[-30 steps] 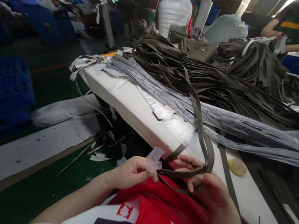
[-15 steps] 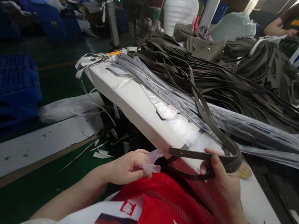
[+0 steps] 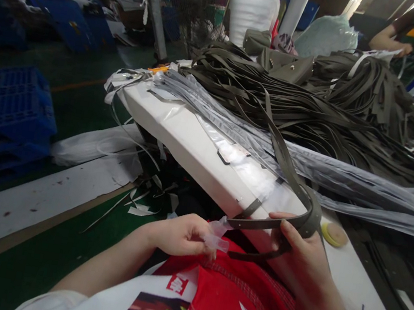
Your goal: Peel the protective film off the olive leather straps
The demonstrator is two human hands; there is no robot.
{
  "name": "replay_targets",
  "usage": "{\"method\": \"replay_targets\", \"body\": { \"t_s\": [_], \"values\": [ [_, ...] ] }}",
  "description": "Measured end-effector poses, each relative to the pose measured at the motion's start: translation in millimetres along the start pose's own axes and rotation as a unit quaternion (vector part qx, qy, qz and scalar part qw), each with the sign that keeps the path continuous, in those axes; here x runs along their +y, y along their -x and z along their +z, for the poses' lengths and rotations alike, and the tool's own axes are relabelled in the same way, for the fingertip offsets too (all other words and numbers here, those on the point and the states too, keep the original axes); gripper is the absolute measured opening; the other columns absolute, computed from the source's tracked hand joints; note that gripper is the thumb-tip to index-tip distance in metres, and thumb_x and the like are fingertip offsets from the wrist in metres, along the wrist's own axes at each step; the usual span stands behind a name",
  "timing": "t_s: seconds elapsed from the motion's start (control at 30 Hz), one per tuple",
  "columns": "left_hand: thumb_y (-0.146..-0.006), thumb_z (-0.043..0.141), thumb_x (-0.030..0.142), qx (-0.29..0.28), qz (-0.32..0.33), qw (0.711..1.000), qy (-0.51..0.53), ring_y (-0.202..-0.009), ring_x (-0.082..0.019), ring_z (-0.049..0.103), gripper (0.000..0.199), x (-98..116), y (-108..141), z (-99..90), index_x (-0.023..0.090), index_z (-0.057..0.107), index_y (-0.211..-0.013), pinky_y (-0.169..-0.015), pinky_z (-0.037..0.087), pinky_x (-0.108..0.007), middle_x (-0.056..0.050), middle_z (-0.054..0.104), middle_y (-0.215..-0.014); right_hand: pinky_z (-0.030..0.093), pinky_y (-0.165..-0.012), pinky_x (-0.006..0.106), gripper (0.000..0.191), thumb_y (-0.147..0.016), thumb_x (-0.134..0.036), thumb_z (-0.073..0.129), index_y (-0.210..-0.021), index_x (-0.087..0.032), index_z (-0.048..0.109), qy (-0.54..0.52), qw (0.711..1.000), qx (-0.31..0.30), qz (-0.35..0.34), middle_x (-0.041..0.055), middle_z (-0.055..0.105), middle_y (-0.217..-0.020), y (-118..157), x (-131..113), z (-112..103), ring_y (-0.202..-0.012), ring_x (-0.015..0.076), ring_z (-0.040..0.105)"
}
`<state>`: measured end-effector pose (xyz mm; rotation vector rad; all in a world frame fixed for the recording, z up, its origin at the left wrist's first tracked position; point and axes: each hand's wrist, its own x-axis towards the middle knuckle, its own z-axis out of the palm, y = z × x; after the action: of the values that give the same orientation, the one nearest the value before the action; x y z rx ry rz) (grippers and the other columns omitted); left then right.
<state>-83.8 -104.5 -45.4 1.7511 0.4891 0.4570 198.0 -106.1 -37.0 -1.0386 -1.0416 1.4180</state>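
My left hand point(image 3: 188, 235) is closed on a small clear plastic sleeve point(image 3: 218, 234), low in the middle of the view. One end of a dark olive strap point(image 3: 259, 223) meets the sleeve's upper part. Around the doubled strap, my right hand point(image 3: 297, 242) has its thumb and fingers wrapped, near the white table's point(image 3: 187, 152) front edge. The strap's other end hangs lower, beside the sleeve, and its length runs up and back to a large pile of olive straps point(image 3: 297, 101).
Long clear plastic wraps point(image 3: 363, 182) cross the table. A yellow tape roll point(image 3: 333, 235) lies right of my right hand. Blue pallets point(image 3: 4, 117) stand at the left, near a metal post point(image 3: 155, 10). Another person's hands point(image 3: 400, 49) show at the back right.
My left hand has moved slightly right and down with the sleeve. My right hand has shifted left with the strap, bringing its upper end against the sleeve.
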Motion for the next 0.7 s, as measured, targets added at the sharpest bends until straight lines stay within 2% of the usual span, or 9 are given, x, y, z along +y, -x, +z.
{"method": "replay_targets", "body": {
  "t_s": [0.17,0.3,0.37,0.53,0.7],
  "values": [
    [-0.097,0.048,0.043,0.004,-0.001,1.000,0.009,-0.077,-0.019,0.068,0.041,1,-2,-2.1,0.010,0.073,-0.094,-0.075,0.055,-0.027,-0.016,0.073,-0.085,0.040,-0.043,0.022,0.030,-0.078,-0.042,0.078,-0.094,-0.017,0.075,0.041,0.999,0.009,0.003,0.0019,0.061,-0.057,1,-7,-6,-0.047,0.0128,0.053],
    [-0.097,0.048,0.043,0.006,0.024,0.999,-0.023,-0.087,-0.020,0.067,0.042,4,-7,-1.6,0.013,0.074,-0.086,-0.083,0.053,-0.028,-0.015,0.072,-0.092,0.044,-0.046,0.025,0.029,-0.075,-0.044,0.080,-0.089,-0.018,0.077,0.070,0.997,-0.016,0.010,0.0026,0.062,-0.059,-3,-11,0,-0.049,0.0144,0.053],
    [-0.098,0.047,0.041,0.006,0.029,0.999,-0.026,-0.085,-0.019,0.067,0.042,5,-10,-1.2,0.012,0.073,-0.083,-0.081,0.053,-0.025,-0.014,0.071,-0.092,0.045,-0.049,0.026,0.029,-0.075,-0.045,0.080,-0.087,-0.018,0.077,0.080,0.996,-0.038,0.017,0.0032,0.064,-0.061,-6,-10,4,-0.051,0.0147,0.053],
    [-0.097,0.049,0.035,0.014,0.032,0.997,-0.072,-0.082,-0.017,0.065,0.036,-1,-14,-0.3,0.014,0.074,-0.082,-0.079,0.050,-0.024,-0.009,0.070,-0.088,0.046,-0.051,0.024,0.032,-0.085,-0.045,0.071,-0.102,-0.018,0.075,0.128,0.983,-0.126,0.041,0.0039,0.069,-0.074,-15,13,17,-0.055,0.0131,0.055],
    [-0.097,0.048,0.030,0.045,0.008,0.996,-0.082,-0.083,-0.016,0.064,0.031,-12,-15,2.4,0.014,0.074,-0.089,-0.081,0.049,-0.024,-0.008,0.069,-0.088,0.054,-0.066,0.028,0.034,-0.084,-0.048,0.069,-0.098,-0.018,0.077,0.167,0.968,-0.187,0.020,0.0073,0.074,-0.089,-20,39,36,-0.076,0.0194,0.066]
  ]
}}
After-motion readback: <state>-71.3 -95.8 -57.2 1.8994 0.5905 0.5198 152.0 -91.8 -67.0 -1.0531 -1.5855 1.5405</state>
